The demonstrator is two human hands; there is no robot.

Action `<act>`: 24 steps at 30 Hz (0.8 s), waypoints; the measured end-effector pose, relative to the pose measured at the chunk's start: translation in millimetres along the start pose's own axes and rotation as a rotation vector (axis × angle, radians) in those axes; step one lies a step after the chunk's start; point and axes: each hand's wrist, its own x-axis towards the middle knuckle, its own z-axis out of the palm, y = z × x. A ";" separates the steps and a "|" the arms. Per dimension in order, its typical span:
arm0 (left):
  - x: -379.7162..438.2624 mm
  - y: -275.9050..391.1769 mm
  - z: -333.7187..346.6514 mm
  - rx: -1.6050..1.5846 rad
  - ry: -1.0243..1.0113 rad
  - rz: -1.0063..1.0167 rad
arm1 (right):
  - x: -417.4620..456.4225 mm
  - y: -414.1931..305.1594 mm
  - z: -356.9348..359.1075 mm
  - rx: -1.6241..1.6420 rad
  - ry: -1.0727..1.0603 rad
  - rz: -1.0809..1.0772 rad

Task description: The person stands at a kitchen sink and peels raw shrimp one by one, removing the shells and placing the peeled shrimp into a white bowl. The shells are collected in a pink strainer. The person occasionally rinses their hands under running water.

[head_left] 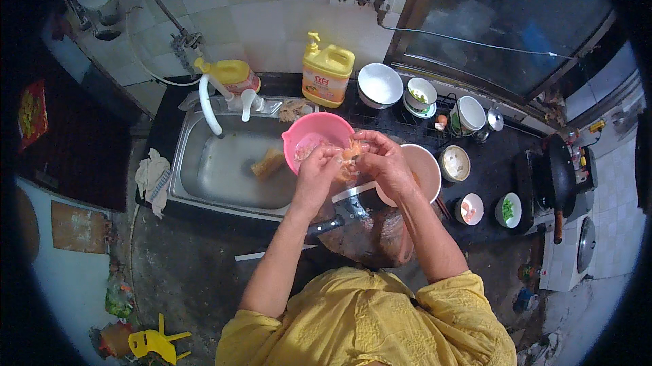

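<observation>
My left hand (318,165) and my right hand (382,159) meet over the counter, and their fingertips pinch a small orange shrimp (351,151) between them. Just behind my left hand is a pink plastic basin (318,122) with pale scraps in it, overhanging the sink's right side. A wide pale-pink bowl (430,165) stands beneath and beside my right wrist, partly hidden by it. Below my hands, a cleaver with a black handle (326,225) lies across a round wooden chopping board (351,246). My fingers cover part of the shrimp.
Left is a steel sink (196,149) with a white faucet (208,106) and a brown block (267,163). Behind stand a yellow detergent jug (327,73) and a white bowl (380,86). Rightward are small bowls of pink pieces (468,209) and chopped greens (508,210), then a wok (558,175).
</observation>
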 end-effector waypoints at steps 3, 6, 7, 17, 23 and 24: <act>2.9 4.2 -4.8 -0.194 -0.070 -0.079 | 7.4 4.2 -1.2 0.055 -0.008 0.031; 4.0 10.1 -7.7 -0.291 -0.117 -0.097 | 18.7 8.2 -1.1 0.123 -0.019 0.081; 4.4 11.7 -9.0 -0.304 -0.131 -0.098 | 22.1 9.8 -1.8 0.150 -0.036 0.094; 8.8 1.3 -25.7 -0.377 -0.019 -0.091 | 35.1 17.5 5.8 0.256 -0.076 0.127; 8.3 -0.8 -25.9 -0.458 0.011 -0.039 | 40.5 30.7 7.0 0.329 -0.015 0.069; 8.6 -2.1 -26.3 -0.471 0.013 -0.037 | 42.0 33.9 7.4 0.342 -0.009 0.056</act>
